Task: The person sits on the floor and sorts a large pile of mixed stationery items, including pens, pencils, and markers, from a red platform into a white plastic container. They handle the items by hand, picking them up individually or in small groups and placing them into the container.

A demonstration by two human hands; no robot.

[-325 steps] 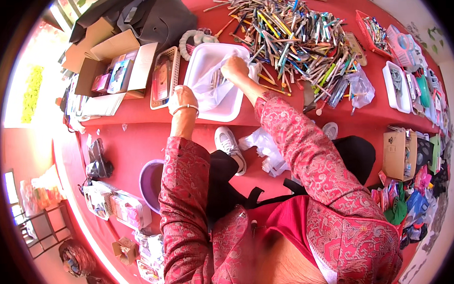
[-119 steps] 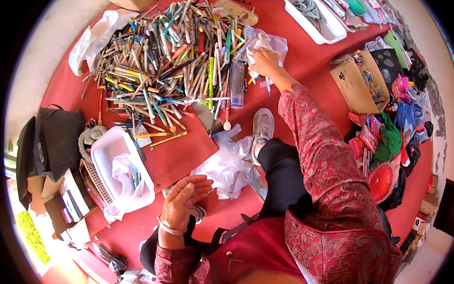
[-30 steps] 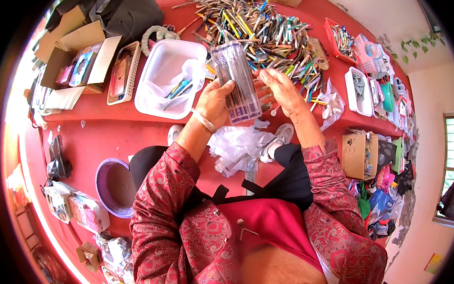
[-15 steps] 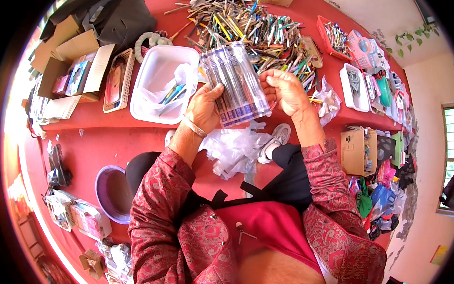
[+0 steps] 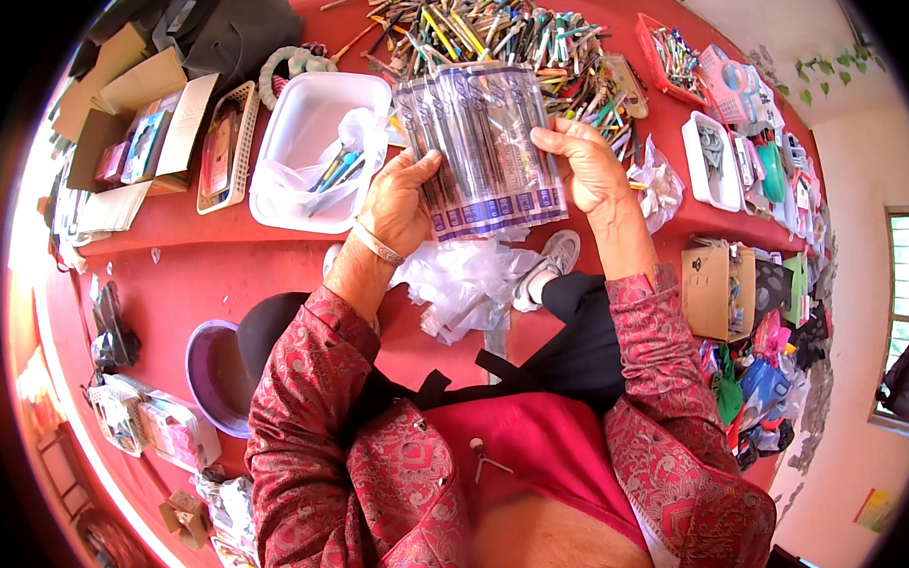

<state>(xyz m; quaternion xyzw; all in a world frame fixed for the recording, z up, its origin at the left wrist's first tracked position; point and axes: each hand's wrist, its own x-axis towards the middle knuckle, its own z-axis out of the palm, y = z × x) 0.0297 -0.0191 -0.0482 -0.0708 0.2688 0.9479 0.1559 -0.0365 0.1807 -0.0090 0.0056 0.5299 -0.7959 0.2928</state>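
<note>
Between both hands, a clear plastic packet (image 5: 490, 153) with purple printed bands is held up, spread fairly flat. Dark, slim pen-like sticks lie side by side inside its left part. My left hand (image 5: 399, 198) pinches its left edge, thumb on the front. At the right edge my right hand (image 5: 591, 169) grips it between thumb and fingers. Just beyond the packet spreads a large heap of loose pens and pencils (image 5: 466, 28), partly hidden by it. Left of the packet stands a white plastic tub (image 5: 272, 205) holding a clear bag with several blue pens.
Crumpled clear plastic (image 5: 465, 284) lies below the packet, by my shoe. Farther left are a purple basin (image 5: 206, 378), a narrow basket (image 5: 248, 116) and an open cardboard box (image 5: 183, 118). To the right sit a red tray of pens (image 5: 646, 42), a white tray (image 5: 699, 165) and another cardboard box (image 5: 710, 295).
My right hand has closed on the packet's right edge, where it was beside it before. The packet is now spread wider and turned flatter toward me.
</note>
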